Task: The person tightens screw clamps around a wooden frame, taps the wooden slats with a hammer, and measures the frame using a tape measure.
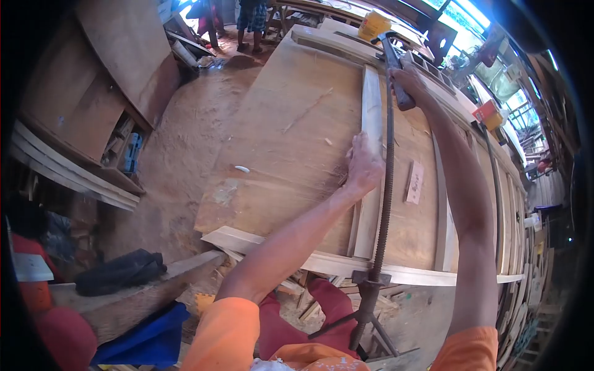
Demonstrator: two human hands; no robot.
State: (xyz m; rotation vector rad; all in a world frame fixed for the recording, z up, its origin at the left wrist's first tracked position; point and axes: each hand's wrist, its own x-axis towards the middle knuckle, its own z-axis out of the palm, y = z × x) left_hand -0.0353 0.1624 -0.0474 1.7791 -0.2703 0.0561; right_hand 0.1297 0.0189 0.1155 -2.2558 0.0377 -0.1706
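Note:
My right hand (408, 81) is wrapped round the handle of a hammer (401, 98), whose head is raised near the far edge of a wooden frame (322, 263). Pressed on a pale wooden slat (372, 102) inside that frame is my left hand (364, 166), its fingers bent over the slat; whether they close on it is hard to see. A long threaded bar clamp (385, 210) runs across the frame just right of this hand, its screw end and cross handle (366, 309) beyond the near rail.
Under the frame lies a plywood sheet (284, 136), with a small marked wood piece (414, 182) on top. Another clamp bar (492, 154) crosses at right. A yellow container (374, 26) stands at the far edge. People's legs (250, 28) show at the back left. Scrap wood (309, 303) lies below.

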